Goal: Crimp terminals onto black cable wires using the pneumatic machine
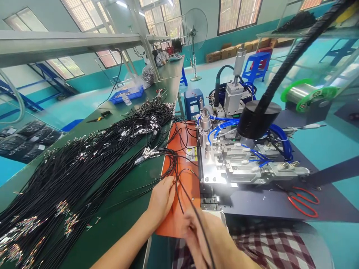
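Watching remotely, I see my left hand (162,196) pinching black cables (175,160) over the near orange board (171,225), probably steadying them; right hand (203,228) curled, blurred, can't tell its grip.

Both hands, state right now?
Left hand: partly curled, at the bunched black cables; grip can't be confirmed.
Right hand: curled, blurred; a black cable runs across it, grip unclear.

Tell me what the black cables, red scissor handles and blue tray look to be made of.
Black cables: probably plastic or rubber jackets, smooth, faintly glossy, bending in loose curves.
Red scissor handles: likely smooth plastic or a plastic coating, judging by their even color and rounded loops.
Blue tray: apparently molded plastic, finish unclear, given its uniform color.
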{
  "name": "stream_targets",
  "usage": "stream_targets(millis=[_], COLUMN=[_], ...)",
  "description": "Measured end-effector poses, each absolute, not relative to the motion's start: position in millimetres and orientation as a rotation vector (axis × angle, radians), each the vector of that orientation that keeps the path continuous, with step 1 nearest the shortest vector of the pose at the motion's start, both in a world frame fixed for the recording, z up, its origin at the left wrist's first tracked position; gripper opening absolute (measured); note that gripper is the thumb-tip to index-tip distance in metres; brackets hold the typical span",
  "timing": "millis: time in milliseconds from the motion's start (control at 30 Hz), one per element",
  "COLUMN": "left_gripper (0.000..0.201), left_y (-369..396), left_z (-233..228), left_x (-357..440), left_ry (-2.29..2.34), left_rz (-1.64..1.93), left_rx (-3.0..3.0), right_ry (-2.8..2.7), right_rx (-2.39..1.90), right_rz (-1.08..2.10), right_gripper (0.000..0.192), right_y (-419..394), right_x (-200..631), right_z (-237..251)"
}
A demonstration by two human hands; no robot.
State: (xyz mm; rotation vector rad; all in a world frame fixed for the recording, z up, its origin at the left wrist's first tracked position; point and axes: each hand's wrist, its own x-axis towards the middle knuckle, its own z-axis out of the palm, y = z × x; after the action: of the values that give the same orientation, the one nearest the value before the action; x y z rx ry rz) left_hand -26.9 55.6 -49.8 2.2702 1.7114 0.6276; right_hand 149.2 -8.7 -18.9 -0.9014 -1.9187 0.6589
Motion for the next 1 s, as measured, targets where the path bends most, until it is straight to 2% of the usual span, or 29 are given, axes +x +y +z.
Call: stream_targets(millis=[233,400,567,700,767,900,1000], left_gripper=[0.026,0.025,0.022,0.023,0.022,0.023,0.025], left_y=[40.9,38.5,48.1,57.2,58.1,50.6,41.0], left_z=[-6.7,27.4,47.1,43.4,41.4,32.1,21.3], left_x=[-23.6,-14.3,-36.5,-58.5,-60.8,-57.0,-49.0], left_ry=[1.583,1.168,1.271,1.428,1.372,1.267,1.251], left_rz=[0.699,0.506,0.721,0.615,0.468,0.144,-0.031], left_rx=[2.25,2.441,2.414,2.362,2.4,2.601,2.814], right_ry=[-2.303,-2.479,-2.561,-2.424,-2.337,-2.123,-1.67], right_rx=[-0.932,-0.835,-0.621,-0.395,-0.404,-0.617,-0.996], right_rz=[0.446,0.519,0.559,0.729,0.827,1.032,1.221], right_gripper=[0.019,0.015,0.016,0.036,0.035,0.021,0.033], right_y=[-16.6,-13.8,-5.9,-11.3,-17.0,-24.1,-25.7], right_x=[130.0,136.2,124.9,86.4,72.6,99.7,152.8], right_z=[-40.9,-41.8,-17.1,-18.5,-34.6,-62.3,-54.9])
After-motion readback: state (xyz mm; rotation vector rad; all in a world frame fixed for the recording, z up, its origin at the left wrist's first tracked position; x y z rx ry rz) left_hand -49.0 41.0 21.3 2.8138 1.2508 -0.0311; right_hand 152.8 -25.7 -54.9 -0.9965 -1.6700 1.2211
